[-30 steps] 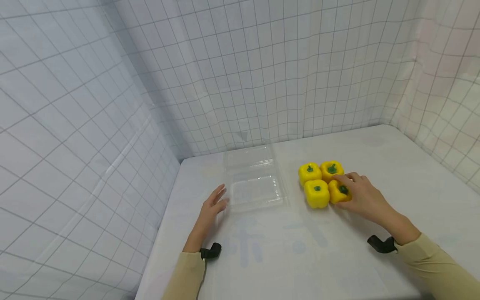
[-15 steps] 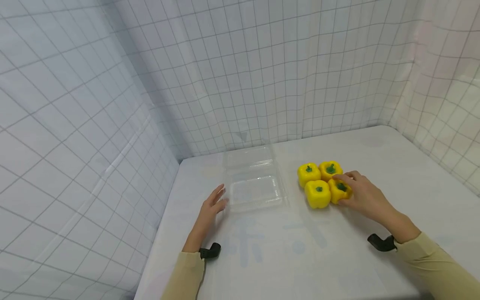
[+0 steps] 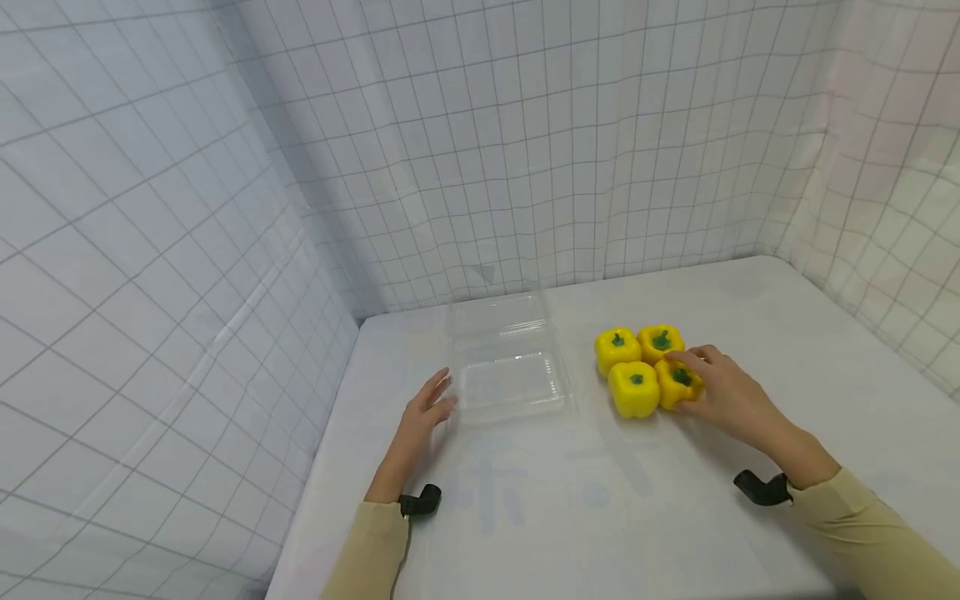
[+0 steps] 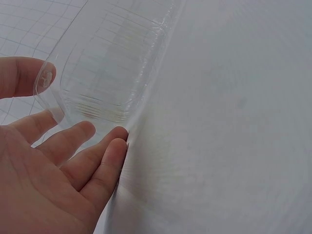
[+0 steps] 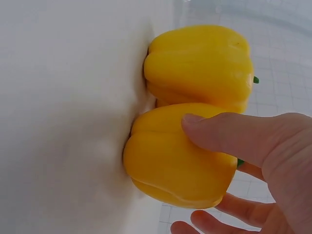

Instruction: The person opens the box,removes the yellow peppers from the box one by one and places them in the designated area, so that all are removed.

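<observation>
Several yellow bell peppers with green stems stand upright in a tight cluster at right in the head view. My right hand (image 3: 731,397) holds the near right bell pepper (image 3: 677,386), thumb on its near side and fingers around its far side. In the right wrist view my thumb (image 5: 224,134) presses that pepper, which rests on the table against another bell pepper (image 5: 200,66). My left hand (image 3: 420,421) is at the left edge of an opened clear plastic clamshell container (image 3: 513,412). Its fingers (image 4: 68,141) touch the container's side, and its thumb (image 4: 29,75) touches the rim.
The container's lid (image 3: 498,315) lies folded back toward the rear wall. Grid-patterned white cloth (image 3: 510,167) hangs behind and on both sides. A white cover with faint marks lies over the table (image 3: 570,533).
The gripped pepper turned slightly and the cluster shifted a little leftward with the right hand's small movement. The left hand stayed at the container's edge.
</observation>
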The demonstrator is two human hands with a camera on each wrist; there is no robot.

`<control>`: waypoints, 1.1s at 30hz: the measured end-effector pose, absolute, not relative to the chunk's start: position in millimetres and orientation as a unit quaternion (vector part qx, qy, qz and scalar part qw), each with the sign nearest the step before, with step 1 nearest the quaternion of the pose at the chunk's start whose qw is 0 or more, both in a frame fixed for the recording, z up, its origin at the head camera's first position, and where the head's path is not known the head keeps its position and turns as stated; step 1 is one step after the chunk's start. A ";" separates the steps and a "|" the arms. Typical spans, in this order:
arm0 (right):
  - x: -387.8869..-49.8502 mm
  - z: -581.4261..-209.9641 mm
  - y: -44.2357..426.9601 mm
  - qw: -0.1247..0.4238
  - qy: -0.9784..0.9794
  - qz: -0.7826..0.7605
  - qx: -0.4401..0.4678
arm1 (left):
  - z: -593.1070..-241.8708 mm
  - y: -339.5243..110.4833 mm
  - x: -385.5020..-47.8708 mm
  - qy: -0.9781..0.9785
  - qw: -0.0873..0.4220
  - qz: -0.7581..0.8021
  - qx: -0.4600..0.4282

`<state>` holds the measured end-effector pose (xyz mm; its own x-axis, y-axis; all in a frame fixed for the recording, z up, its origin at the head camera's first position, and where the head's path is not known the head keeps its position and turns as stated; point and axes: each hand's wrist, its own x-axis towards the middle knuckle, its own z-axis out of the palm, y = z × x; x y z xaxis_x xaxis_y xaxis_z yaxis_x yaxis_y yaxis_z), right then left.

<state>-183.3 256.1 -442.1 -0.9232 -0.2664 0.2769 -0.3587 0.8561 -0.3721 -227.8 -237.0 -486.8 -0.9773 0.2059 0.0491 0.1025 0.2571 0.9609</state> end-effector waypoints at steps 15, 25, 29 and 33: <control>-182.7 -411.3 241.2 0.136 -0.944 0.233 0.187 | -472.4 -236.7 -219.3 0.788 0.048 0.606 0.098; -188.2 -404.2 230.1 0.162 -0.930 0.267 0.195 | -483.0 -235.6 -221.5 0.786 0.032 0.610 0.095; -191.8 -401.3 226.4 0.175 -0.923 0.277 0.201 | -483.1 -235.3 -221.5 0.781 0.037 0.617 0.093; -194.5 -399.2 222.8 0.175 -0.920 0.287 0.200 | -482.7 -237.1 -220.4 0.777 0.035 0.623 0.086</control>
<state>-194.5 222.8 -399.2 -0.8588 -0.2665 0.4376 -0.4682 0.7551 -0.4590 -220.4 -237.1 -482.7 -0.9828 0.1769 0.0523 0.0894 0.2089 0.9738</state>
